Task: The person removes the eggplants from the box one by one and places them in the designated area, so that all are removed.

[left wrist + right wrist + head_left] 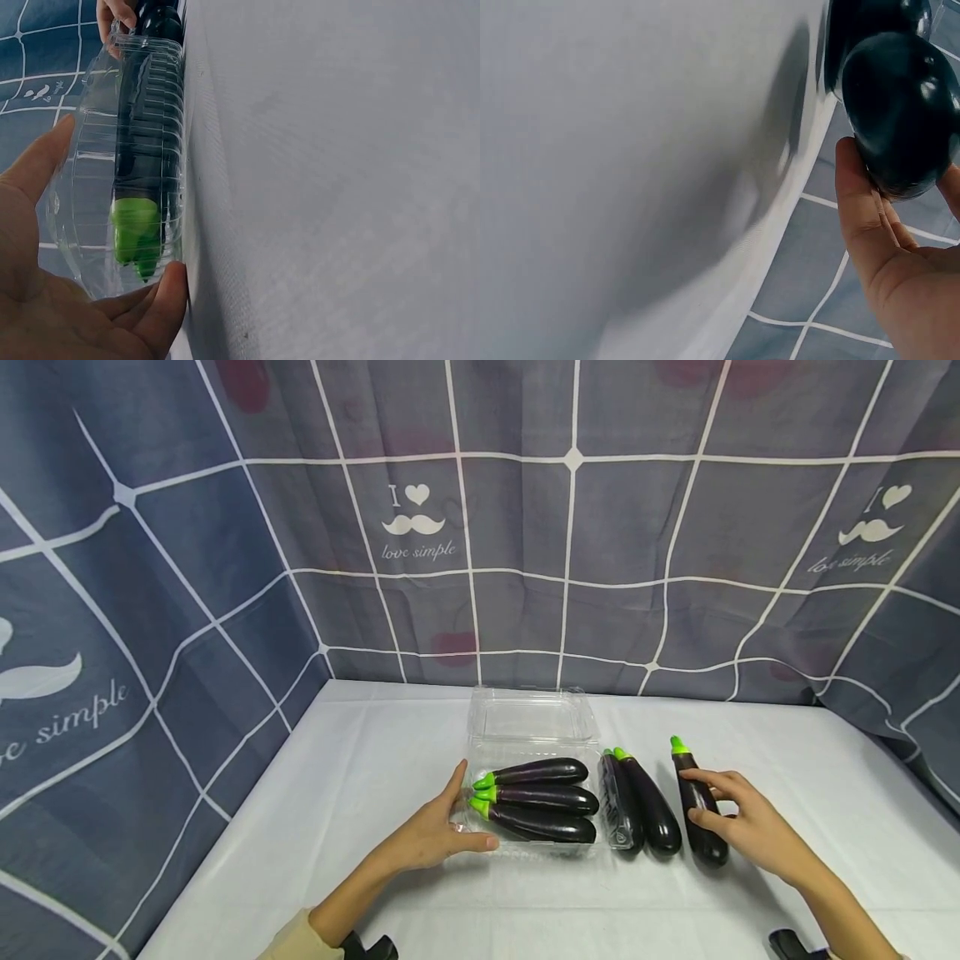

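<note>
An open clear plastic clamshell box holds three dark purple eggplants with green stem ends, lying side by side. At the box's left end, my left hand rests with thumb and fingers spread wide; in the left wrist view the fingertips are low by its end wall. To the right of the box, my right hand grips another eggplant between thumb and fingers, its green end pointing away. The right wrist view shows this eggplant's rounded end above the cloth.
Two more eggplants lie between the box and my right hand, the nearer one to the box partly behind shiny clear plastic. A white cloth covers the table. Grey checked curtains hang behind and at both sides.
</note>
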Demonstrator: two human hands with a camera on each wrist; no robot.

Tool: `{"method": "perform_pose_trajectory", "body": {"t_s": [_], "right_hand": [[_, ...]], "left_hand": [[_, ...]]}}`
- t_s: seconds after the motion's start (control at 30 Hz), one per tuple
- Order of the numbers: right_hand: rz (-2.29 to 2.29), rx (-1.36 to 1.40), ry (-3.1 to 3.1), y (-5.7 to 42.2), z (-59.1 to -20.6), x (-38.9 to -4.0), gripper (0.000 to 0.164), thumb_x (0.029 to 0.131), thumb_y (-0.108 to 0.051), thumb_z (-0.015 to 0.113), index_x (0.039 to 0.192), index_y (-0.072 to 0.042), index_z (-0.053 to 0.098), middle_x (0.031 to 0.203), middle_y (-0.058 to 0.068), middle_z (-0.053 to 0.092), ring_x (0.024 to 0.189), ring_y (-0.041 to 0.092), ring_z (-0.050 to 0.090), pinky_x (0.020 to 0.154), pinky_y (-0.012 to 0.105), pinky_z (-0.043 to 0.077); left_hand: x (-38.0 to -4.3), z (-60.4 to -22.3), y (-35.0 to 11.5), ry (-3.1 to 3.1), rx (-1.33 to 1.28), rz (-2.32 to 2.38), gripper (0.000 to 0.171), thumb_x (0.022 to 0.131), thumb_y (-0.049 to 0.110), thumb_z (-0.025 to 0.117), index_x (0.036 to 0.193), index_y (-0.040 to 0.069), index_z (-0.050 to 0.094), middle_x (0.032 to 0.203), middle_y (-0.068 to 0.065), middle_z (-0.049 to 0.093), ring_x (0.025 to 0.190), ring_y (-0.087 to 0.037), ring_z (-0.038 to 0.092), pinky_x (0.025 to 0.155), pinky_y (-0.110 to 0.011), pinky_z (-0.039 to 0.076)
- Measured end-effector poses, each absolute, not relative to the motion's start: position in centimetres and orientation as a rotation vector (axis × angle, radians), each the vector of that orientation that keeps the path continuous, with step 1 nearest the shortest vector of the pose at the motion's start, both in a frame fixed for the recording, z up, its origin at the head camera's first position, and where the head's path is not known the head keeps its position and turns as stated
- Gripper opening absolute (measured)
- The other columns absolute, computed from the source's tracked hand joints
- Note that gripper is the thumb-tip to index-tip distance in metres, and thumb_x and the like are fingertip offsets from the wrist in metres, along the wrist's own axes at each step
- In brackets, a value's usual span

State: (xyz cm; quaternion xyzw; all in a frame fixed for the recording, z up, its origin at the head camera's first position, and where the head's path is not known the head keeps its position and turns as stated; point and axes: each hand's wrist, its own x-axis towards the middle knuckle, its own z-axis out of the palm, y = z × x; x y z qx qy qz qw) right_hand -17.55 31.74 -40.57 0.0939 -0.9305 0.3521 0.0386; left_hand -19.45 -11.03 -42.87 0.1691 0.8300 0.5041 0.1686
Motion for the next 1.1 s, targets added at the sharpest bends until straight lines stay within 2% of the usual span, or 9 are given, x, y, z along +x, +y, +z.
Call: {"method": "perform_pose_trajectory", "body": {"t_s": [0.27,0.63,0.83,0.97,1.1], "right_hand": [[1.089,0.325,-2.901,32.0,-40.8,-18.2,0.053,0.092,-0.023,0.071,0.139,-0.005,0.054,0.129,0.022,0.052,0.111,0.044,0.053,0.076,0.048,0.047],[1.082,0.363,-2.910,32.0,-41.2,-18.8,0.050,0.092,-0.022,0.070,0.136,-0.004,0.056,0.130,0.020,0.054,0.107,0.036,0.054,0.076,0.044,0.044],[1.081,0.367,-2.890,32.0,-41.2,-18.8,0.050,0.095,-0.026,0.067,0.138,-0.004,0.054,0.132,0.018,0.054,0.105,0.025,0.055,0.075,0.042,0.045],[1.078,0.376,-2.885,32.1,-41.3,-18.7,0.048,0.095,-0.025,0.067,0.137,-0.004,0.056,0.132,0.017,0.055,0.104,0.018,0.057,0.076,0.040,0.047],[1.085,0.393,-2.876,32.1,-41.5,-18.6,0.044,0.094,-0.019,0.068,0.134,-0.003,0.058,0.129,0.016,0.058,0.102,0.017,0.057,0.075,0.033,0.049]], "left_hand": [[-19.5,-42.9,-11.1,2.365,0.476,1.424,0.119,0.082,0.042,0.080,0.159,0.016,-0.006,0.152,-0.033,0.026,0.136,-0.045,0.035,0.100,-0.059,0.039],[-19.4,-42.8,-11.1,2.366,0.471,1.423,0.119,0.082,0.043,0.080,0.159,0.016,-0.006,0.153,-0.033,0.025,0.138,-0.044,0.034,0.100,-0.059,0.039],[-19.5,-42.9,-11.0,2.359,0.462,1.423,0.119,0.082,0.043,0.080,0.159,0.016,-0.007,0.152,-0.034,0.025,0.134,-0.046,0.039,0.098,-0.059,0.041],[-19.5,-42.9,-11.0,2.367,0.461,1.419,0.119,0.081,0.043,0.080,0.159,0.016,-0.006,0.153,-0.033,0.026,0.136,-0.045,0.036,0.099,-0.059,0.040],[-19.5,-42.9,-11.0,2.377,0.460,1.413,0.120,0.081,0.045,0.080,0.159,0.016,-0.006,0.153,-0.032,0.026,0.138,-0.044,0.033,0.100,-0.060,0.038]]}}
